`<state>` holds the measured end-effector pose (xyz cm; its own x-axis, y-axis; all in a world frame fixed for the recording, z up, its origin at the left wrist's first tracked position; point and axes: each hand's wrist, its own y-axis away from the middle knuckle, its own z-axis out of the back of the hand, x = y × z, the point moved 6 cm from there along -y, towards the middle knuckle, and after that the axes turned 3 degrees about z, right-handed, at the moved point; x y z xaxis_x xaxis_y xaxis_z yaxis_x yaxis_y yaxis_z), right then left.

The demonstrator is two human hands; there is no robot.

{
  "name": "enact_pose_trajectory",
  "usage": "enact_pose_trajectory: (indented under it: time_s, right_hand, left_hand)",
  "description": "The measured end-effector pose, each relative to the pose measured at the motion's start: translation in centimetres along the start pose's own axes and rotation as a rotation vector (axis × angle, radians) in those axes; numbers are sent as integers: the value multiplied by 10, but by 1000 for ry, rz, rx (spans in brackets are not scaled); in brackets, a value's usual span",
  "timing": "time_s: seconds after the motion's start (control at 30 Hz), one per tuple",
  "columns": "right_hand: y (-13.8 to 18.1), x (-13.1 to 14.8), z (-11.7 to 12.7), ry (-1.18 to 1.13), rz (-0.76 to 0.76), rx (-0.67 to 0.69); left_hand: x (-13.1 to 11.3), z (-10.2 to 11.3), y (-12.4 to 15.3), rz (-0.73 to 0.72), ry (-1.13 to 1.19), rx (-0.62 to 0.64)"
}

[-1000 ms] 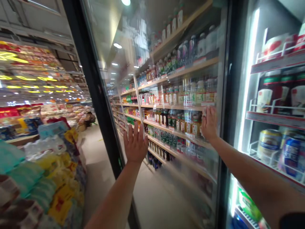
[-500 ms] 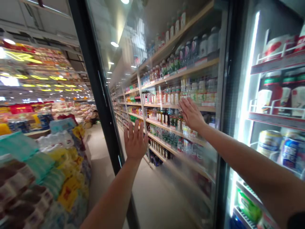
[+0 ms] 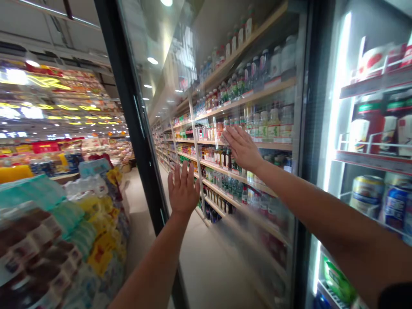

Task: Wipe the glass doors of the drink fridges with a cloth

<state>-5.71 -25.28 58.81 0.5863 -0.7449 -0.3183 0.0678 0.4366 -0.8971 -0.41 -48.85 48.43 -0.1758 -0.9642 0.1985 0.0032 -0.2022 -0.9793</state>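
Note:
A tall glass cooler door (image 3: pixel 209 262) with a black frame (image 3: pixel 137 109) stands swung out in front of me. My left hand (image 3: pixel 183 189) lies flat against the glass near the frame, fingers spread upward. Higher and to the right, my right hand (image 3: pixel 243 149) is also on the pane, with its fingers stretched out and pointing up and left. Neither hand holds anything. Shelves of bottles (image 3: pixel 273 122) show in the pane behind both hands; whether seen through it or mirrored, I cannot tell.
On the right is the lit cooler with wire-fronted shelves (image 3: pixel 373 159), bottles (image 3: pixel 360 124) and cans (image 3: pixel 395 206). Stacked packs of drinks (image 3: pixel 35 244) and yellow packs (image 3: pixel 101 253) stand at the left. Beyond the frame runs an aisle floor (image 3: pixel 138 206).
My right hand has slid left across the glass. My left hand keeps its place on the pane. The shop background at the left has shifted slightly to the right.

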Motion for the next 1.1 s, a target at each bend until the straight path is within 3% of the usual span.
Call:
enact_pose_trajectory:
  time_s: [0.07,0.13,0.33,0.4,0.5,0.57,0.7,0.83,0.9,1.0,1.1]
  right_hand:
    - [-6,-10,3,-5,-128,-99]
    - [-1,-7,-2,-13,-163,-143]
    - [40,73,-39,-87,384,84]
    - [34,67,-34,-75,300,60]
    - [17,40,-22,-53,-32,-85]
    - [15,41,-25,-72,-128,-132]
    - [27,98,-52,-159,28,-65]
    - [36,130,-63,-242,18,66]
    - [40,122,-56,-291,72,126]
    - [61,81,-38,-297,193,152]
    - [97,11,-27,-126,39,102]
  left_hand:
    - [-1,1,-1,-1,5,-10]
    - [-1,1,-1,9,25,-8]
    - [1,1,0,13,27,20]
    - [0,1,0,15,30,26]
    - [0,1,0,13,15,22]
    - [2,0,1,6,-1,10]
    - [11,-8,9,-87,27,29]
    - [11,-19,19,-305,84,130]
    - [7,-21,22,-394,115,189]
    - [6,-25,20,-380,131,288]
    - [5,-27,18,-314,130,334]
